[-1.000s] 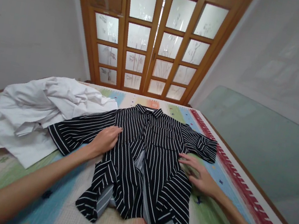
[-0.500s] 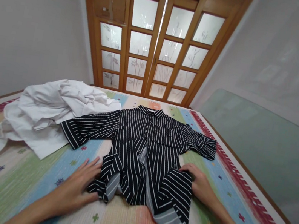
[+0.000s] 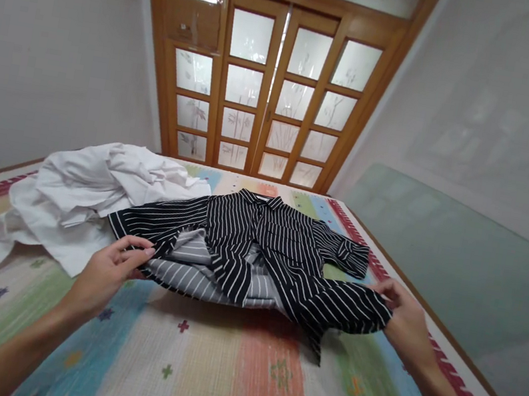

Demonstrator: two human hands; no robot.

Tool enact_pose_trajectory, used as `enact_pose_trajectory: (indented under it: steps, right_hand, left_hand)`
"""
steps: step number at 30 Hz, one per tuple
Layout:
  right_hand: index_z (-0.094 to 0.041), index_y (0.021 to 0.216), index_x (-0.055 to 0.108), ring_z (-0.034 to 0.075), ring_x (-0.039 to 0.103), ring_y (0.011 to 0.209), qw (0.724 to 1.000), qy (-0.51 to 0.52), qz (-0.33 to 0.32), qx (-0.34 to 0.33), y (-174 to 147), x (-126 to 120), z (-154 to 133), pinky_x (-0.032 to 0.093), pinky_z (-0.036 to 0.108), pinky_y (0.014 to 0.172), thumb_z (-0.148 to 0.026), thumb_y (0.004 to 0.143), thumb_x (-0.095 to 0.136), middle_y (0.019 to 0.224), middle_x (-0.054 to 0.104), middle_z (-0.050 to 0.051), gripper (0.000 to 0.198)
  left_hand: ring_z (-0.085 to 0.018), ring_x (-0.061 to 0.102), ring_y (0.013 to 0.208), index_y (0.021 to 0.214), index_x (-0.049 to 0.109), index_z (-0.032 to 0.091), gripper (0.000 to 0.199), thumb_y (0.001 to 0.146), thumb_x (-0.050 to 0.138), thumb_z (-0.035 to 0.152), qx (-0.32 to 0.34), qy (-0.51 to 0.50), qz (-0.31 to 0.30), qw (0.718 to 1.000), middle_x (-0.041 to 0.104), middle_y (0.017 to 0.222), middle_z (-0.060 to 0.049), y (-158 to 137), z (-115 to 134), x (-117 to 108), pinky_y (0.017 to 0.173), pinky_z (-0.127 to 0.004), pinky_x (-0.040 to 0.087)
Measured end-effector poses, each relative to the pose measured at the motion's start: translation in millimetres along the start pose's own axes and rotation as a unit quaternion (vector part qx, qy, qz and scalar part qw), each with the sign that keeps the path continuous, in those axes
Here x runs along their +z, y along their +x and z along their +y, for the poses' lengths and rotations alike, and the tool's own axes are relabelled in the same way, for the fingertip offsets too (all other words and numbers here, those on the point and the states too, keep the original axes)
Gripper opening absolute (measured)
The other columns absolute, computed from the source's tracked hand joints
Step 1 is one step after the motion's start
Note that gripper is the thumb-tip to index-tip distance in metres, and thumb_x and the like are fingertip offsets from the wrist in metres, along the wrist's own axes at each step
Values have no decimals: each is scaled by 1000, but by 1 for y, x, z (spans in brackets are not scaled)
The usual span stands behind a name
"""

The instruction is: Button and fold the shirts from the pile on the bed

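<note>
A black shirt with white stripes [image 3: 283, 235] lies with its collar toward the doors and its sleeves spread out. Its lower hem is lifted off the patterned cloth [image 3: 204, 377] and stretched sideways, so the grey inner side shows at the front opening. My left hand [image 3: 116, 261] pinches the left end of the hem between thumb and fingers. At the opposite end, my right hand [image 3: 400, 315] grips the other hem corner; some of its fingertips are hidden behind the fabric. One front corner of the shirt hangs down near the middle right.
A crumpled white garment or cloth [image 3: 88, 189] lies at the left, touching the striped sleeve. Wooden doors with glass panes [image 3: 271, 98] stand beyond the far edge. A pale green board [image 3: 441, 234] runs along the right wall.
Both hands have taken hold of the shirt's hem and moved apart. The hem has risen and is drawn wide, where before it lay rumpled on the patterned cloth.
</note>
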State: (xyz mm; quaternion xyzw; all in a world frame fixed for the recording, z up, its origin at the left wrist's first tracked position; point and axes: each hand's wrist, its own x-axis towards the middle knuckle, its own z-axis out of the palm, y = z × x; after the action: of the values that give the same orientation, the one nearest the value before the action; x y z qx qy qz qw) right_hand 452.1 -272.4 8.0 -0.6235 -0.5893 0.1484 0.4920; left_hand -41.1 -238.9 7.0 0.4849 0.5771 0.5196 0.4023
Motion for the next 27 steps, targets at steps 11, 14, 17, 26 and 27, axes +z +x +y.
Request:
enact_pose_trajectory:
  steps: [11, 14, 17, 26, 27]
  right_hand:
    - [-22, 85, 62, 21, 60, 75, 952, -110, -287, 15, -75, -11, 15, 51, 31, 69, -20, 67, 59, 81, 65, 3, 19]
    - [-22, 89, 63, 24, 63, 88, 951, -29, -307, 11, -79, -9, 4, 53, 35, 82, -22, 69, 64, 91, 67, 6, 20]
    - [-22, 75, 56, 22, 62, 80, 959, 50, -276, 28, -77, -5, 2, 54, 33, 75, -28, 70, 66, 82, 63, 4, 13]
    - [-25, 74, 53, 17, 52, 48, 975, -203, -70, 48, -88, -34, 54, 40, 27, 48, -27, 63, 53, 56, 56, -2, 12]
    - [-26, 78, 57, 18, 55, 52, 967, -232, -100, 38, -91, -39, 57, 43, 28, 51, -24, 60, 54, 60, 59, -1, 19]
  left_hand:
    - [-17, 57, 40, 130, 42, 26, 76, 67, 66, 61, -147, 184, -266, 935, 54, 59, 10, -34, -40, -30, 38, -27, 46]
    - [-18, 58, 45, 131, 40, 23, 79, 68, 65, 63, -79, 227, -180, 954, 60, 69, 6, -29, -41, -20, 40, -28, 46]
    - [-18, 59, 51, 132, 40, 19, 81, 67, 65, 61, 9, 285, -113, 952, 60, 75, 4, -22, -42, -7, 50, -29, 47]
    - [-13, 51, 53, 141, 32, 20, 80, 64, 53, 29, 52, 292, -187, 936, 53, 82, 3, -17, -46, -25, 53, -26, 44]
    - [-13, 51, 53, 142, 31, 22, 83, 63, 53, 28, 47, 303, -213, 928, 54, 83, 3, -18, -45, -33, 53, -26, 44]
